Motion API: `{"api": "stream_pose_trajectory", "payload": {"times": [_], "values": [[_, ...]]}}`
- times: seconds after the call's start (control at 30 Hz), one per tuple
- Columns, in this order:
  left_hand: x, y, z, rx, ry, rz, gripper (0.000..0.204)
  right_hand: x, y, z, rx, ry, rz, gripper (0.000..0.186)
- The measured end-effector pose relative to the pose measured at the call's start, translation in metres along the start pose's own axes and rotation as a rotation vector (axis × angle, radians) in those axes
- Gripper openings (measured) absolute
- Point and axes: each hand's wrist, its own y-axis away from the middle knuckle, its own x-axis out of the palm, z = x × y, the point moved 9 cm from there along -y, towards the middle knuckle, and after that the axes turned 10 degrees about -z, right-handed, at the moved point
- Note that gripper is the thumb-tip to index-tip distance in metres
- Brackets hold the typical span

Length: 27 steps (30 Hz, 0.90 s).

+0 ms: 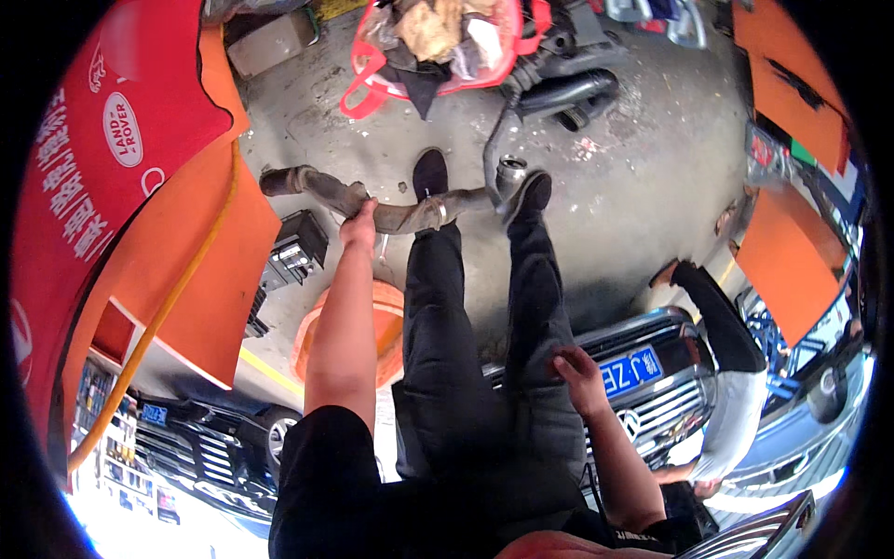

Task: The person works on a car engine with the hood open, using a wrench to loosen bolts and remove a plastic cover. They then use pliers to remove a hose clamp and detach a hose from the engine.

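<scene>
My left hand (359, 226) is closed around a long, bent, dirty grey-brown pipe (326, 191). The pipe stretches across in front of my shoes, with a band clamp on its right part. At its right end is an upturned, shiny, round metal opening (510, 170), close to my right shoe (533, 194). I cannot tell whether the pipe rests on the floor. My right hand (579, 377) hangs beside my right thigh with loosely bent fingers and nothing visible in it.
A red bag (371, 70) full of rags stands ahead, beside black ribbed hoses (568, 93). An orange bucket (389, 307) is left of my legs. Orange panels (200, 261) and a red cover flank the left. Another person (731, 373) bends near a parked car (643, 373) at right.
</scene>
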Motion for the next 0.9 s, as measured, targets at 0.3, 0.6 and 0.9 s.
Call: {"api": "stream_pose_trajectory", "payload": {"times": [0.3,0.6,0.9], "values": [[0.016,0.113,0.044,0.247,-0.061,0.094,0.084,-0.009,0.065,-0.038,-0.142,-0.027,0.07,0.033],[-0.028,0.329,0.046,0.721,0.052,0.315,0.068,-0.082,0.126,-0.122,-0.337,-0.132,-0.126,0.034],[-0.031,0.711,0.055,1.253,0.065,0.943,0.053,-0.253,0.295,-0.231,-0.83,-0.516,-0.502,0.03]]}}
